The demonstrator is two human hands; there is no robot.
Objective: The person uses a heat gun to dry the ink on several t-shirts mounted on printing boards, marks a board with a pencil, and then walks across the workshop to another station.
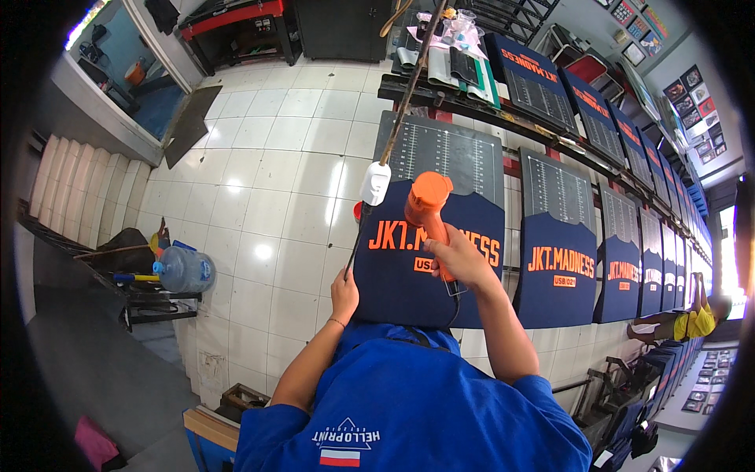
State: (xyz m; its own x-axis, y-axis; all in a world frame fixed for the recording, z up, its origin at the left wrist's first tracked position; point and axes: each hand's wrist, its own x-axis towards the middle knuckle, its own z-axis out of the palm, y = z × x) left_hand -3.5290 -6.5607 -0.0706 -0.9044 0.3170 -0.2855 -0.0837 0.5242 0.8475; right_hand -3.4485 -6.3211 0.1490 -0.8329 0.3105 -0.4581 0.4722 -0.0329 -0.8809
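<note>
My right hand [464,258] is wrapped round the handle of an orange heat gun [429,197], held above a navy shirt [429,303] with orange print. The shirt lies stretched over a dark board [472,153] with white ruler marks, and the gun hides part of the print. At the shirt's left edge my left hand [344,296] is closed on a black cord [355,250]. That cord runs up to a white power socket [376,184], which hangs on a long cable [406,98] from above. Below my right hand a wire loop sticks out by the handle.
More printed navy shirts [557,291] on boards run off to the right, with a second row [543,75] behind. A person in yellow [695,321] is far right. Left are a water jug [185,270] and steps [79,189]. Plastic wrap and sheets [464,63] lie at the back.
</note>
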